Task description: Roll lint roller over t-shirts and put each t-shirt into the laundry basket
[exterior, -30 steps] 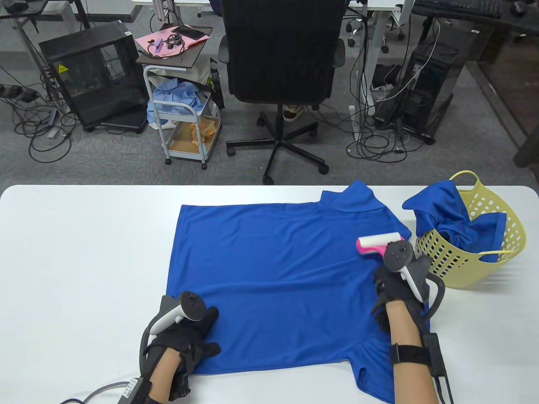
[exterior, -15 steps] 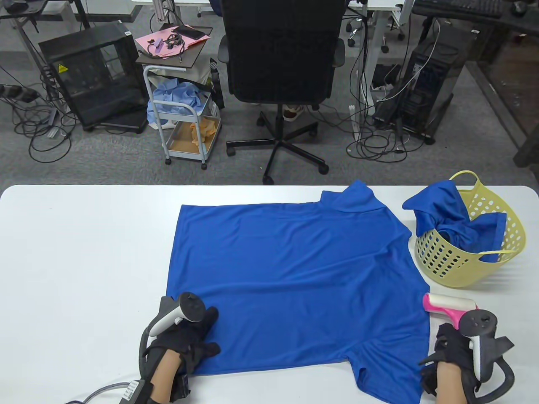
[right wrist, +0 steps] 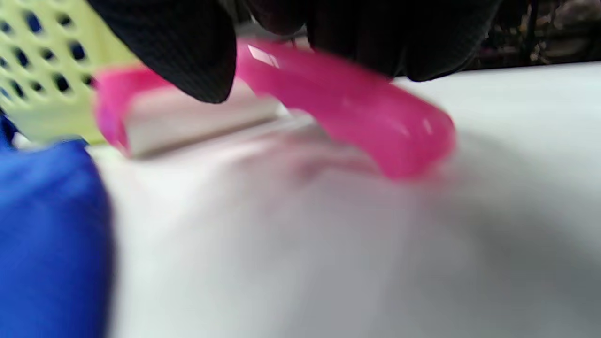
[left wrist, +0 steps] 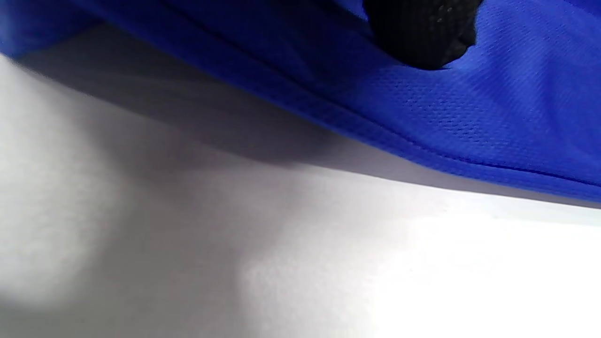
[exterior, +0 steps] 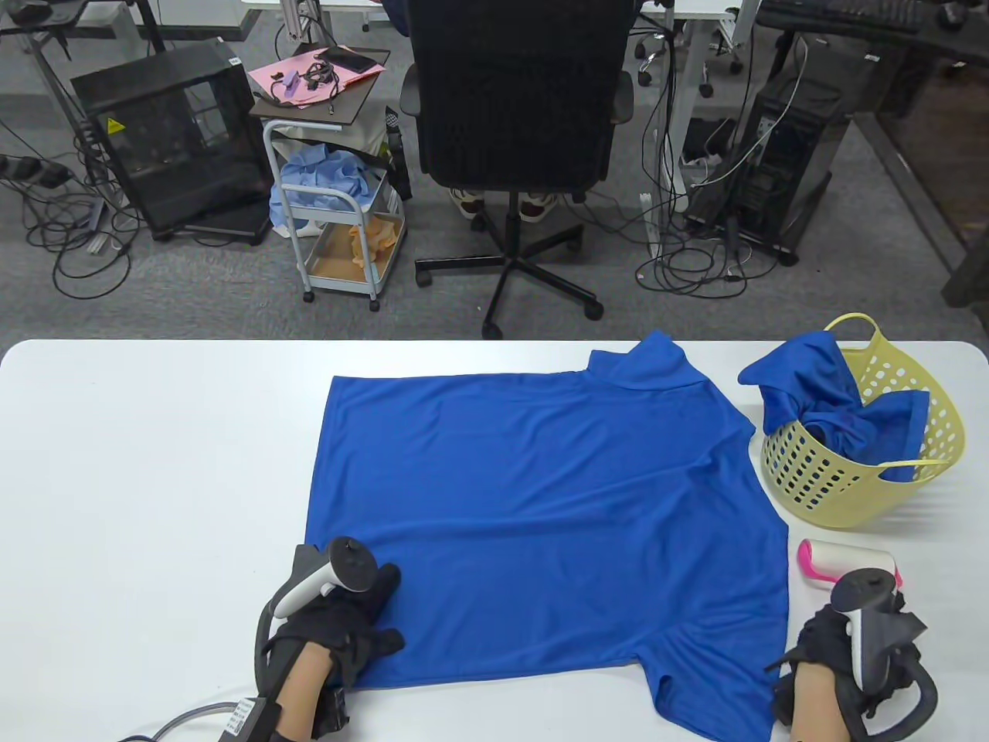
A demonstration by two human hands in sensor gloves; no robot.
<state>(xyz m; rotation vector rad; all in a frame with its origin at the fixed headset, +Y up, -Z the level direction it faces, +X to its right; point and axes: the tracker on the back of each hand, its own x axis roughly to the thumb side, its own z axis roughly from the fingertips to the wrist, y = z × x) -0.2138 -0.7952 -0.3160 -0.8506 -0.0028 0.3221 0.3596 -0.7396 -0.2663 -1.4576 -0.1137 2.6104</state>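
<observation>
In the table view a blue t-shirt (exterior: pixel 541 518) lies spread flat across the middle of the white tabletop (exterior: pixel 139 479), its hem toward the left edge and its collar toward the right, one sleeve reaching the near edge and the other the far edge. The left hand (exterior: pixel 340 618) rests on the shirt's near left corner, fingers laid out flat on the fabric, gripping nothing. Near the right end of the near edge, the right hand (exterior: pixel 830 641) holds the pink lint roller (exterior: pixel 842 560), whose white roll lies off the shirt, between the shirt's edge and the yellow laundry basket (exterior: pixel 858 479). The basket stands at the far right of the tabletop, just beside the shirt's shoulder, with another blue t-shirt (exterior: pixel 827 402) bunched inside and spilling over its rim. In the left wrist view one black gloved fingertip (left wrist: pixel 422 37) presses on the blue mesh fabric just inside its stitched hem, which lies on the tabletop. The right wrist view is blurred: gloved fingers (right wrist: pixel 188 51) curl round the roller's pink handle (right wrist: pixel 347 103), the white roll sits low over the tabletop with the basket's perforated wall behind it, and a fold of blue cloth fills the lower left corner
</observation>
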